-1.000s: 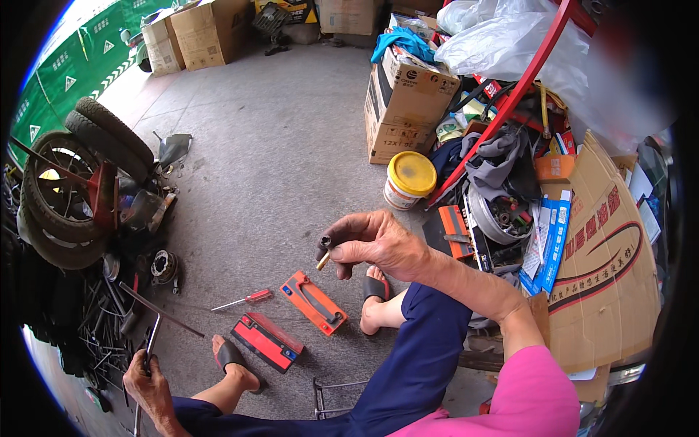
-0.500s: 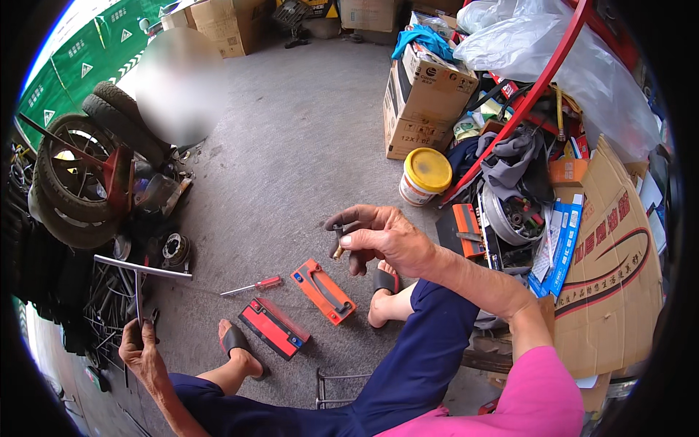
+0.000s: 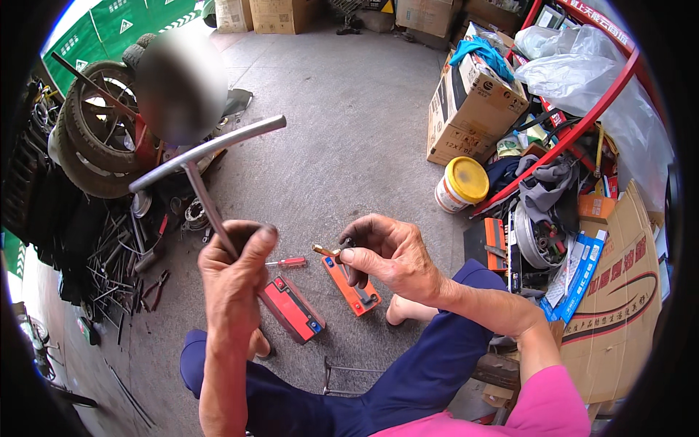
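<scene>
Steel T-handle wrench [image 3: 207, 156] is what I've got in the left hand [image 3: 231, 280], fist clenched around the lower end of the shaft, so the crossbar sits up high and tilted, its right end pointing toward the open concrete floor [image 3: 342, 124]. Right hand [image 3: 393, 258] is pinching a small brass-tipped part [image 3: 325, 251] between thumb and fingertips, tip pointing left at the other hand, with a clear gap between the two; can't really tell what the part is, it's tiny and half hidden by the fingers. Down on the floor under both hands there's a red battery [image 3: 291, 308] just right of my left wrist, an orange battery [image 3: 353, 288] partly under the right hand, and a red-handled screwdriver [image 3: 289, 261] lying between them, a bit further out. My legs in blue trousers [image 3: 408, 386] fill the bottom, one bare foot [image 3: 408, 309] just beside the orange battery. Off to the left is a tyre [image 3: 91, 142] leaning in a pile of dark scrap, with loose tools [image 3: 135, 273] scattered in front of it, pliers and rods mostly. Right side is a mess: white bucket with a yellow lid [image 3: 462, 186], cardboard boxes [image 3: 473, 102] behind it, a red curved frame [image 3: 582, 109] with a plastic bag [image 3: 582, 65] over it, and flattened cardboard [image 3: 619, 306] at the far right.
</scene>
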The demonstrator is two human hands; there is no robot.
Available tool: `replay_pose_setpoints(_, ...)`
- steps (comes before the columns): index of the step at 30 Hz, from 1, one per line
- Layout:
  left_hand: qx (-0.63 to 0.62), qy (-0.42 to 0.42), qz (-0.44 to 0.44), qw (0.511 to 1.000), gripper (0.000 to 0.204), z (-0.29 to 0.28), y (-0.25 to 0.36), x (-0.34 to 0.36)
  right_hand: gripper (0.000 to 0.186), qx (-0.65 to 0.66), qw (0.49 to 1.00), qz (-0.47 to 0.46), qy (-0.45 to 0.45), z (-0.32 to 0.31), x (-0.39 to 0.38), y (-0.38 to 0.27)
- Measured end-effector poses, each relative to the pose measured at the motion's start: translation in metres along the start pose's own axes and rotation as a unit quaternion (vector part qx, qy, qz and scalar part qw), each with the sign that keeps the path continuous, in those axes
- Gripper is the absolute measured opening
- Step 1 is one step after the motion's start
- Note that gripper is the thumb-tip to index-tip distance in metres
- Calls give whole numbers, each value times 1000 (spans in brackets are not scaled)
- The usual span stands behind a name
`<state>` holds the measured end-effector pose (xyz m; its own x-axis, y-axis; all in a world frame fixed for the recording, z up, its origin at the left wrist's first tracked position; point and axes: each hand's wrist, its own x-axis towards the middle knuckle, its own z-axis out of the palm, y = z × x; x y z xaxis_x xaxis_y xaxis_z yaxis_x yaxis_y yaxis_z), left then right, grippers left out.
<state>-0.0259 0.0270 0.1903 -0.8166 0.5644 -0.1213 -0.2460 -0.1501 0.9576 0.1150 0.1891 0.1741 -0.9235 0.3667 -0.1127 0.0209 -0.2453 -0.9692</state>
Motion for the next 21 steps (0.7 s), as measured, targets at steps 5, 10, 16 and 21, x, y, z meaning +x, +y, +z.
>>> replay_pose_setpoints(5, -85, -50, -222, 970, 30, 5, -39, -12, 15, -32, 999, 0, -3, 2, -7, 7)
replay_pose_setpoints(10, -22, -29, -166, 985, 17, 2, -54, -17, 19, -75, 994, -66, -43, -1, -7, 44)
replay_pose_setpoints(16, 40, -22, -119, 992, 12, 13, -62, -23, 26, -56, 997, 23, -39, -11, -12, 31)
replay_pose_setpoints(21, 22, -23, -117, 993, 18, 18, -67, -24, 30, -57, 996, 20, -66, -26, -3, 25)
